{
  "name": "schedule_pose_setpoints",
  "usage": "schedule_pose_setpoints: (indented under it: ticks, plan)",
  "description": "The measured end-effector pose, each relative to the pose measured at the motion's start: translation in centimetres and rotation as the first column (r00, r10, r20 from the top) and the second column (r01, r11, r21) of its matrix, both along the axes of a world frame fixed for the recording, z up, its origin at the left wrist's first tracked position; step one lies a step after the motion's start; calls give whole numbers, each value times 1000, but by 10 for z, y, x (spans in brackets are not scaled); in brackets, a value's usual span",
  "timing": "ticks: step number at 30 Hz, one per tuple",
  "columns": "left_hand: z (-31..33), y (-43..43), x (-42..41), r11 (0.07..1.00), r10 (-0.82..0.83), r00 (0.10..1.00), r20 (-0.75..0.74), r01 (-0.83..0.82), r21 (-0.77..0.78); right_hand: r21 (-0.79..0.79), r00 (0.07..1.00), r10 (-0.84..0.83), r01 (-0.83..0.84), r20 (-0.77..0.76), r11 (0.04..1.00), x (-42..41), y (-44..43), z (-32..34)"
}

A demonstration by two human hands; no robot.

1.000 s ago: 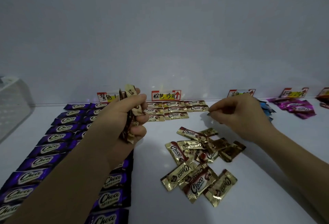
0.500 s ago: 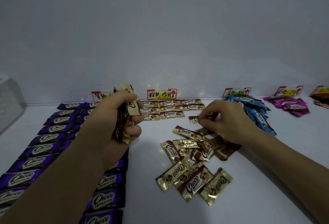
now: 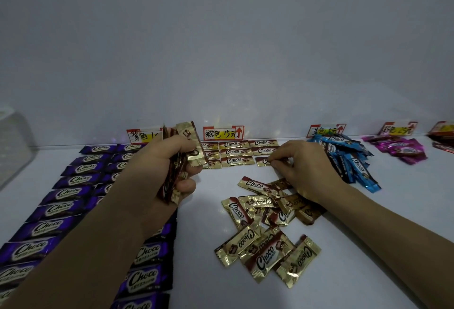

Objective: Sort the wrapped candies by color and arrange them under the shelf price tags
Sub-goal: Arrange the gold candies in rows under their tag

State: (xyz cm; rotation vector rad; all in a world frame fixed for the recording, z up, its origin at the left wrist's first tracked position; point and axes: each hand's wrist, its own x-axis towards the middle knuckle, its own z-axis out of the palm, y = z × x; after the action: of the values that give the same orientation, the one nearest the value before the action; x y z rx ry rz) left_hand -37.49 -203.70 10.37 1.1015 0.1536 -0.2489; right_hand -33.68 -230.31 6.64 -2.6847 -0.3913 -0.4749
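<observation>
My left hand (image 3: 172, 168) grips an upright bundle of gold candies (image 3: 190, 144) above the white shelf (image 3: 208, 210). My right hand (image 3: 304, 168) pinches a single gold candy (image 3: 262, 161) at the right end of the third of the gold rows (image 3: 235, 152) under the middle price tag (image 3: 223, 133). A loose gold heap (image 3: 265, 230) lies beneath my right wrist. Purple rows (image 3: 71, 185) run along the left; a blue pile (image 3: 351, 158) and a pink pile (image 3: 403, 149) sit to the right.

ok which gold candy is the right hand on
The gold candy ending the third row under the second price tag from left; the right hand pinches it, the other rowed ones lie untouched.
</observation>
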Motion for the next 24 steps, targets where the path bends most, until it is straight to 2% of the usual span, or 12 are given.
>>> schedule_pose_setpoints:
  ticks: [7, 12, 14, 16, 18, 20, 24]
  plan:
    - [5, -5, -12, 998, -36, 987, 159, 27, 60, 26, 999, -2, 1, 44, 1000, 0, 2, -2]
    - [9, -10, -18, 975, -26, 970, 242, -29, 221, 52, 998, -16, 13, 53, 999, -2, 3, 0]
    - [11, -12, -22, 952, -55, 957, 284, -36, 305, 163, 991, -30, 9, 128, 987, -11, 5, 12]
    - [14, -13, -26, 921, -91, 946, 312, -40, 388, 396, 992, 69, -104, 102, 912, -27, 13, 33]
    - [16, -15, -29, 903, -118, 937, 328, -36, 428, 606, 951, 296, -185, -88, 774, -44, 29, 55]
    - [16, -18, -32, 895, -124, 929, 348, -47, 443, 696, 875, 438, -183, -206, 694, -52, 45, 65]
    - [20, -16, -33, 885, -89, 927, 364, -94, 455, 771, 843, 502, -186, -193, 609, -53, 57, 69]
